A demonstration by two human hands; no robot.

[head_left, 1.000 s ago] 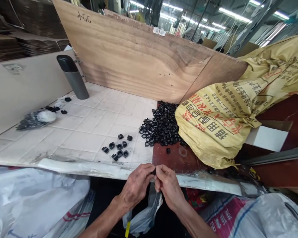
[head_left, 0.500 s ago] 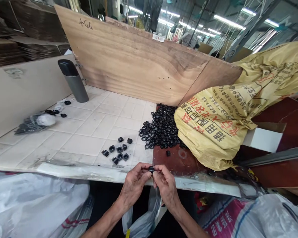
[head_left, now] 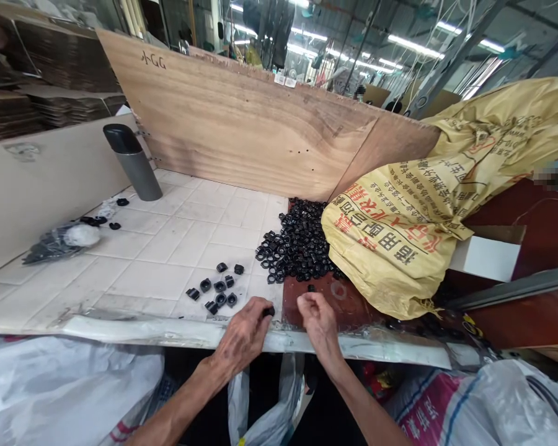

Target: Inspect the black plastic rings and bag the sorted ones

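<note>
Currently, head view: my left hand (head_left: 244, 328) grips one black part (head_left: 268, 311) between thumb and fingers, above the table edge (head_left: 158, 331). My right hand (head_left: 320, 316) is apart from it, fingertips drawn together; cannot tell whether anything sits between them. Just beyond them, a lone black piece (head_left: 311, 288) lies on the red board (head_left: 358, 303); contact unclear.

Step in hand, as I judge it: handling parts singly. Setting the held one down would call for loosening my left fingers; a small group of parts (head_left: 219, 287) sits nearby on the pale tabletop (head_left: 153, 272).

Containers: yellow sack (head_left: 376, 235) slumps against a heap of black rings (head_left: 304, 238); inside hidden. Clear bag (head_left: 46, 249), far left: dark contents; white lump (head_left: 81, 235) at its end, in or beside unclear. White box (head_left: 493, 257), right: contents not visible. Capped flask (head_left: 142, 176) stands back left. White sack (head_left: 65, 384), lower left: bulging, contents unknown.
</note>
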